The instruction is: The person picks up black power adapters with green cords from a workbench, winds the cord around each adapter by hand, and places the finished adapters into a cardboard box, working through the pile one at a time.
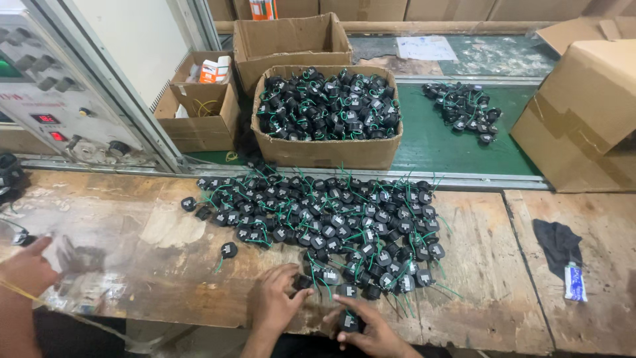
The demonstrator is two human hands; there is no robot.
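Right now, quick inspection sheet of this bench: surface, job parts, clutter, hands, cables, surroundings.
Surface: worn wooden bench, stained and scratched, with a gap between boards on the right.
Job's things: pile of small black parts with green wires spread across the bench; one stray part lies apart on the left.
Clutter: dark rag and a small white tube on the right.
Hands: left hand touches parts at the pile's near edge; right hand holds a black part. Another person's hand rests far left.
Cables: green wires on the parts only.
Surroundings: full cardboard box, smaller boxes, control panel.
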